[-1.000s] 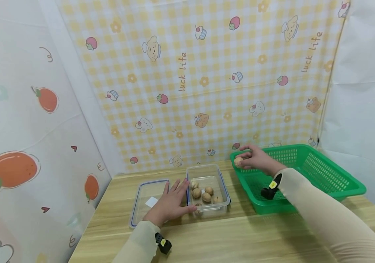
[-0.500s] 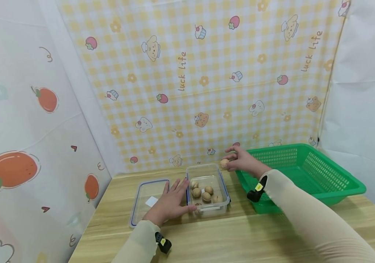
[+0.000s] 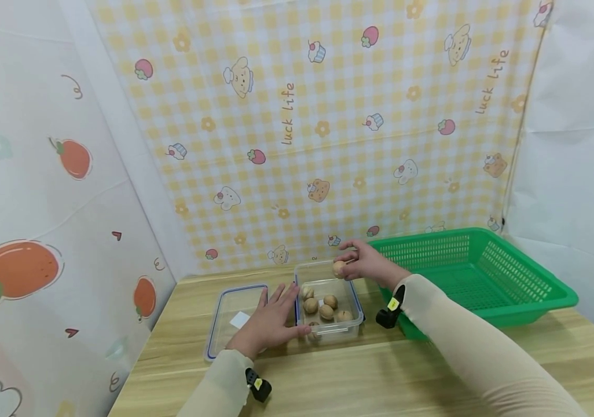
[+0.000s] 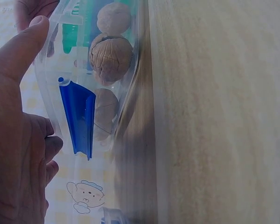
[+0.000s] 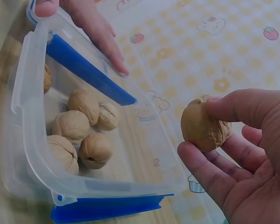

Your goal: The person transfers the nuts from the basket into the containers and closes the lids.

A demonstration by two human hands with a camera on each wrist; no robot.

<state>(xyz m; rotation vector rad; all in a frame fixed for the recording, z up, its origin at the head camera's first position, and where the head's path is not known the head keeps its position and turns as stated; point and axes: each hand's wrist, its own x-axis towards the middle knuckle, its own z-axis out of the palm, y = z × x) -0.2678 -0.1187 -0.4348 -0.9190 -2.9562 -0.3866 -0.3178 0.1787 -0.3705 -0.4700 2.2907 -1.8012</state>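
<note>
A walnut (image 5: pixel 203 123) is pinched between the thumb and fingers of my right hand (image 3: pixel 367 263), just over the right rear rim of a clear plastic container (image 3: pixel 336 331). Several walnuts (image 3: pixel 326 313) lie inside that container, bunched toward its near and left sides. My left hand (image 3: pixel 268 324) is spread at the container's left side, with fingertips and thumb right at its rim. Blue locking flaps (image 4: pixel 79 119) hang unfastened along the container's sides. In the left wrist view, walnuts (image 4: pixel 111 58) show through the clear wall.
A clear lid (image 3: pixel 213 324) with a blue seal lies flat to the left of the container, partly under my left hand. On the right stands a large green plastic basket (image 3: pixel 531 315). A patterned cloth (image 3: pixel 276 116) hangs behind the wooden table (image 3: pixel 349 382).
My right hand has carried the walnut leftward from over the green basket's left rim to the container's right rear rim. The left hand stays in place.
</note>
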